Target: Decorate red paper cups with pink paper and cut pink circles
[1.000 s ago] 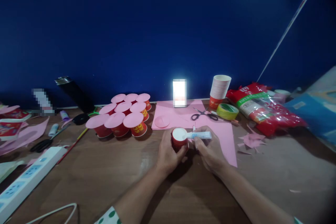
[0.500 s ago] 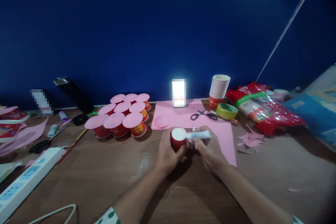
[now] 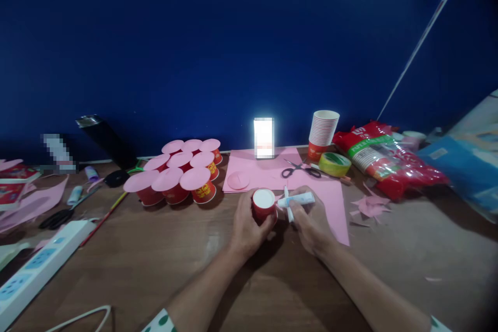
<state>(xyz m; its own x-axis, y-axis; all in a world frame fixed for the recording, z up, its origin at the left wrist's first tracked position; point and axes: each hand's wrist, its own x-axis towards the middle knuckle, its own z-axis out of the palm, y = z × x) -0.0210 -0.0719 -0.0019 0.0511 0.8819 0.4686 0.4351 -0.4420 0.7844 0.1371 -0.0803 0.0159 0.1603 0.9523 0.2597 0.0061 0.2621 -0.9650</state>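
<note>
My left hand point(image 3: 248, 225) is wrapped round a red paper cup point(image 3: 264, 206), whose pale round end faces up. In my right hand point(image 3: 311, 223) a white and light blue glue stick point(image 3: 299, 199) lies sideways, its tip pointing at the cup and a little apart from its rim. A slim white piece point(image 3: 289, 213) shows below the glue stick by my right fingers; what it is I cannot tell. Behind the cup, pink paper circles point(image 3: 238, 180) rest on pink sheets point(image 3: 268, 166). To the left stand several upside-down red cups point(image 3: 204, 193) topped with pink paper discs point(image 3: 195, 178).
Scissors point(image 3: 299, 170), green-yellow tape point(image 3: 335, 164), stacked cups point(image 3: 324, 129) and a red bag of paper cups point(image 3: 389, 161) lie at the right. A bright phone point(image 3: 264, 137) leans at the back. A power strip point(image 3: 42, 259) and black flask point(image 3: 105, 140) are on the left.
My right hand has drawn the glue stick slightly right, away from the cup's rim. The cup stays in my left hand. The whole view has shifted a little.
</note>
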